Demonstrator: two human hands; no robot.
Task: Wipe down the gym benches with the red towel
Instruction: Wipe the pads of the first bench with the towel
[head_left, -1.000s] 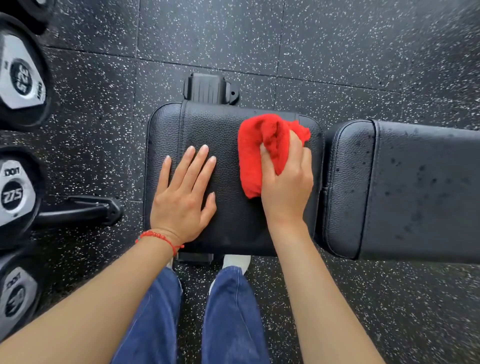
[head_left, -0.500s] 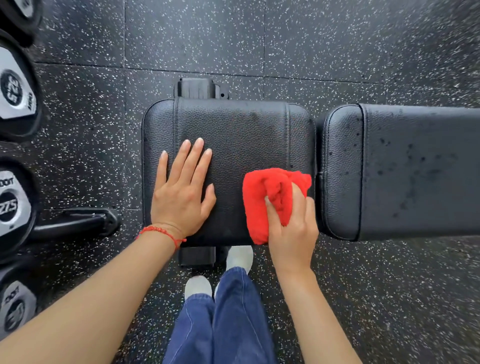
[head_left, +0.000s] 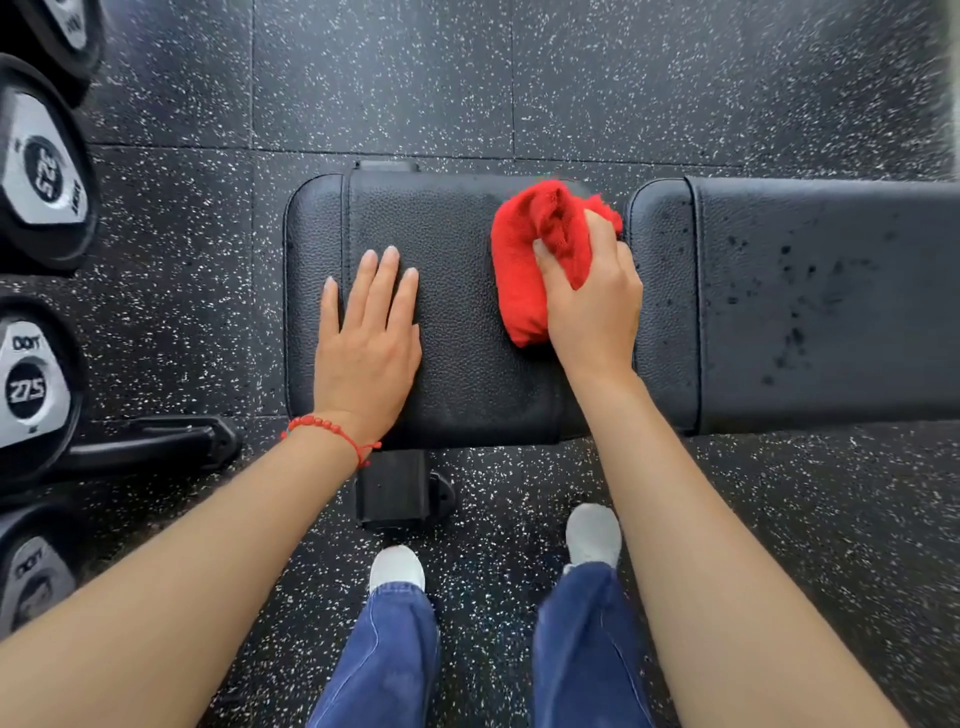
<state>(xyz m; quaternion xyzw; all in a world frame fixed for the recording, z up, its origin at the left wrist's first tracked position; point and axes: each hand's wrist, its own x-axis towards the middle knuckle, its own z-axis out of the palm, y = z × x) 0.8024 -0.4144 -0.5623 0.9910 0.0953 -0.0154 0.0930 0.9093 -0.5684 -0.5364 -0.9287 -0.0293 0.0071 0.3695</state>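
Right hand (head_left: 592, 306): fingers curled and clamped over the bunched red towel (head_left: 535, 260), thumb pressing into the cloth. Towel lies pressed on the black seat pad (head_left: 467, 322), at about 2 o'clock on the pad, close to its right edge.

Left hand (head_left: 369, 343): flat, palm down, fingers extended and nearly together, holding nothing; rests on the same pad at about 8 o'clock. Red bead bracelet (head_left: 332, 431) on that wrist.

Back pad (head_left: 810, 306) sits at 3 o'clock from the seat pad, a narrow gap between them (dark droplet-like spots scattered over its surface; the seat pad shows few).

Bench frame foot (head_left: 397, 488) protrudes at 6 o'clock under the seat pad. Dumbbell heads (head_left: 36, 384) line the 9 o'clock edge; one reads 27.5. Speckled rubber floor (head_left: 623, 78) all around. Blue trousers and pale shoes (head_left: 397, 569) at 6 o'clock.
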